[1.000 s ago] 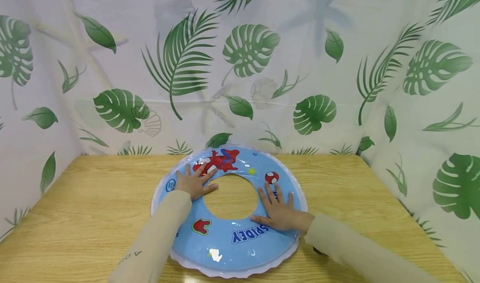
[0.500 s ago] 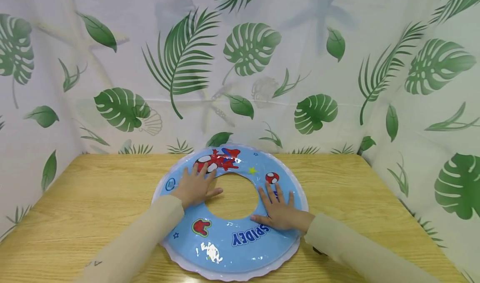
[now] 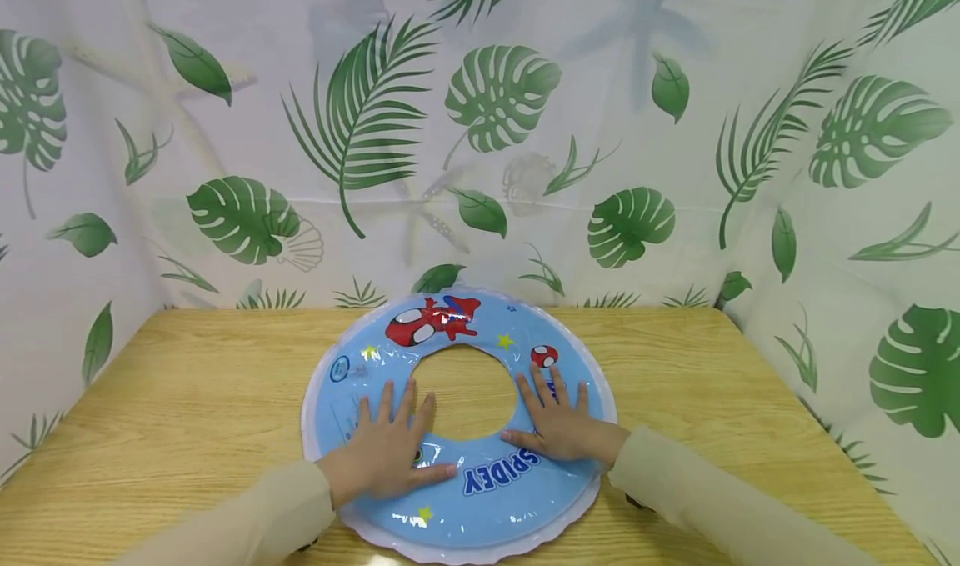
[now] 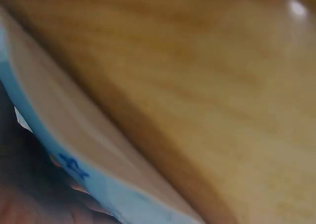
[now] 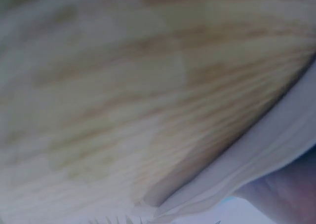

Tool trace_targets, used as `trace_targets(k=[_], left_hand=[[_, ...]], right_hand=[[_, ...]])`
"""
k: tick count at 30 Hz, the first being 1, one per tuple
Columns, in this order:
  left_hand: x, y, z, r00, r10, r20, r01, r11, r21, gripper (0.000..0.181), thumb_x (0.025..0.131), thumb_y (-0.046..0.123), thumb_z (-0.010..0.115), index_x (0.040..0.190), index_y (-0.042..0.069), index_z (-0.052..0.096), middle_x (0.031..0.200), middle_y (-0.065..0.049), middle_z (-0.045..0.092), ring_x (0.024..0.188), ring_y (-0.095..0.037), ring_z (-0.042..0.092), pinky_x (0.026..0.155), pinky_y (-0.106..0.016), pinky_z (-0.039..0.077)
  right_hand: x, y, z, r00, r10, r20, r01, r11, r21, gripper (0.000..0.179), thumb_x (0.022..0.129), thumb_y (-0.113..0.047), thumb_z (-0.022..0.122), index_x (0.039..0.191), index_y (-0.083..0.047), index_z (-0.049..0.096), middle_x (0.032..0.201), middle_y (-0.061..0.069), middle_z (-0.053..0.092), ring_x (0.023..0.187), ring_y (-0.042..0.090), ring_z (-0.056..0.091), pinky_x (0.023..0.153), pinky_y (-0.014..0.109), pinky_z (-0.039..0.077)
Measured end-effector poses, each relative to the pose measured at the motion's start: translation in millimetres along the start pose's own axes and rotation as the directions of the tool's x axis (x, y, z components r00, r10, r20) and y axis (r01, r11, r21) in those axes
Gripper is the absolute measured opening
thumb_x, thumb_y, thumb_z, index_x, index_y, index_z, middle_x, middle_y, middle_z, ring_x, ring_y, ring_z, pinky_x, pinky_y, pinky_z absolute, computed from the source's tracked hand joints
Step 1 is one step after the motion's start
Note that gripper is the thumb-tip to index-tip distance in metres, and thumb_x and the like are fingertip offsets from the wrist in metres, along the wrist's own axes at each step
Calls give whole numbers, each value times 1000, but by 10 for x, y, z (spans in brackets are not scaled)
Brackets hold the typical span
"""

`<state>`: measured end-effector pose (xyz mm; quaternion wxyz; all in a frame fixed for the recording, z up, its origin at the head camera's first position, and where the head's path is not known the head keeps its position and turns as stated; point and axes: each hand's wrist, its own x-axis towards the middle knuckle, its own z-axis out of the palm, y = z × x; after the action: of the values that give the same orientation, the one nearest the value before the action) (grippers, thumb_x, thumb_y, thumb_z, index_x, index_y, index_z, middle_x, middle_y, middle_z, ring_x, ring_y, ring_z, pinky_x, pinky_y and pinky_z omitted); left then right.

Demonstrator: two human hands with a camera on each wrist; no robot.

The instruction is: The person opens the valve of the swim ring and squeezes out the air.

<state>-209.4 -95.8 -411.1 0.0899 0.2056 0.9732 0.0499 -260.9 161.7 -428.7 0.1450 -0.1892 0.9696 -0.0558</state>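
Note:
A light blue swim ring [image 3: 480, 516] with a white scalloped edge lies flat on the wooden table, printed with a red masked figure, stars and the word SPIDEY. My left hand [image 3: 386, 453] rests palm down on its near left part, fingers spread, covering a red print there. On the right part of the ring lies my right hand [image 3: 558, 426], its fingers also spread and straight. The left wrist view catches the ring's edge [image 4: 74, 167] with part of the hand beneath dark shade. In the right wrist view the pale rim [image 5: 247, 155] crosses the lower right corner.
The wooden table [image 3: 187, 399] extends to both sides of the ring. A white curtain [image 3: 555, 241] printed with green leaves stands behind the table and along its left and right sides.
My left hand has slid from the ring's upper left part down to its near left part, uncovering the red figure's head. My right hand has stayed in place.

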Motion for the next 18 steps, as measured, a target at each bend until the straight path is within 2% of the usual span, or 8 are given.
trace_targets(k=[4, 11, 18], left_hand=[[-59, 31, 51, 1000, -22, 11, 22, 999, -28, 103, 74, 80, 37, 148, 14, 12, 152, -22, 1, 133, -55, -4, 95, -76, 0], [-47, 9, 103, 999, -39, 37, 40, 999, -29, 105, 71, 83, 35, 148, 18, 9, 153, -20, -1, 132, -58, -2, 91, -79, 3], [-36, 6, 79, 998, -36, 52, 37, 999, -13, 101, 72, 83, 34, 148, 21, 9, 153, -20, 1, 132, -58, 3, 91, -79, 6]], right_hand=[[-15, -8, -10, 1000, -1, -5, 1, 1000, -1, 96, 82, -72, 36, 148, -10, 4, 154, 16, -5, 138, 41, -12, 100, 70, -6], [9, 1, 3, 1000, -1, -3, 1, 1000, -1, 96, 81, -73, 36, 148, -11, 5, 154, 16, -5, 139, 41, -12, 100, 70, -8], [41, 61, 56, 1000, -20, -13, 20, 999, 34, 101, 78, -77, 34, 148, -11, 4, 154, 16, -5, 138, 40, -14, 100, 69, -12]])
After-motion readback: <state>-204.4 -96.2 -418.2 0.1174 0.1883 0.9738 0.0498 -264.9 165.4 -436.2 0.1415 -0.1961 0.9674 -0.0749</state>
